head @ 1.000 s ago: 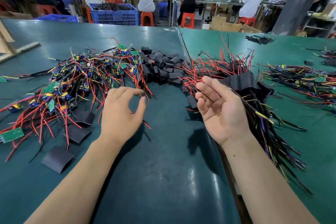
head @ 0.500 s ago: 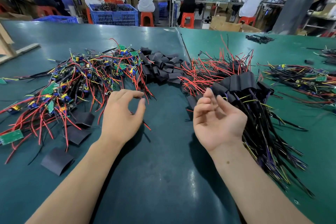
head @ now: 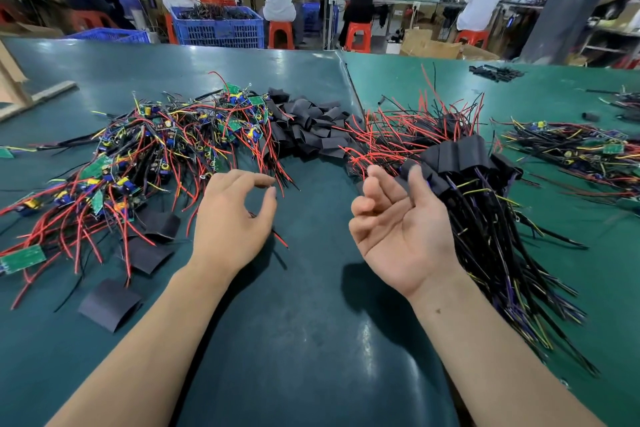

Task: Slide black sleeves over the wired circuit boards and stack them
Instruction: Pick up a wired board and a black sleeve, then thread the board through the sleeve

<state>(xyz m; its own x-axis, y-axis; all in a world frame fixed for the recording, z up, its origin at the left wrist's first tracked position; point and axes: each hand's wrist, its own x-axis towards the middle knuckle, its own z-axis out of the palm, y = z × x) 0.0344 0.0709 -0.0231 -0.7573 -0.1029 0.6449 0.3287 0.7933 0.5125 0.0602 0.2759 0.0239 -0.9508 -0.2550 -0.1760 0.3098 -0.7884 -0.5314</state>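
**Between boards, hands empty**

While both hands hover over the worktop, neither holds anything: left hand loosely curled, right hand palm-up, fingers relaxed. Finished sleeved boards are stacked at right. Many bare boards remain at left; spare sleeves lie far centre.

A bare strip of green worktop is lying open between the two forearms, running back toward the sleeve pile. The tangle of unsleeved boards is crowding its left edge, with loose sleeves lying nearer, while the stack of sleeved boards is blocking the right.
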